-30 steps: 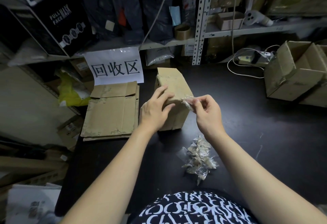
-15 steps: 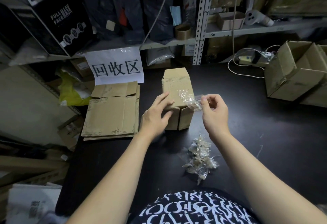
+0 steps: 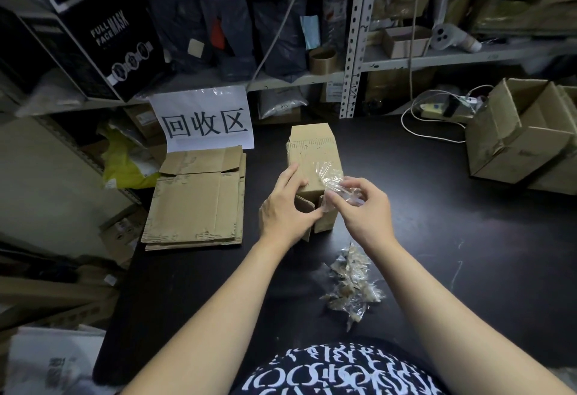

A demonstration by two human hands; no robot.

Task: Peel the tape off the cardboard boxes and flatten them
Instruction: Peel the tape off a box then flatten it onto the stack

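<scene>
In the head view the box (image 3: 312, 151) lies on the counter (image 3: 452, 238), the left hand (image 3: 288, 210) gripping its near end, the right hand (image 3: 367, 210) pinching clear tape (image 3: 332, 181) half off its top — best pulled low and slow, box braced, so the strip comes away whole.

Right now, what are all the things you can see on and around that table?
cardboard box: one, brown, table middle.
tape strip: one, clear, crumpled, at the box's near top edge.
tape pile: one heap, clear and brownish, table near the person.
flattened boxes: one stack, brown, table left.
open boxes: at least two, brown, table right.
sign: one, white with black characters, behind the stack.
table: one, black.
tape roll: one, brown, shelf behind.
cable: one, white, table back right.
left hand: one, holds the cardboard box.
right hand: one, pinches the tape strip.
</scene>
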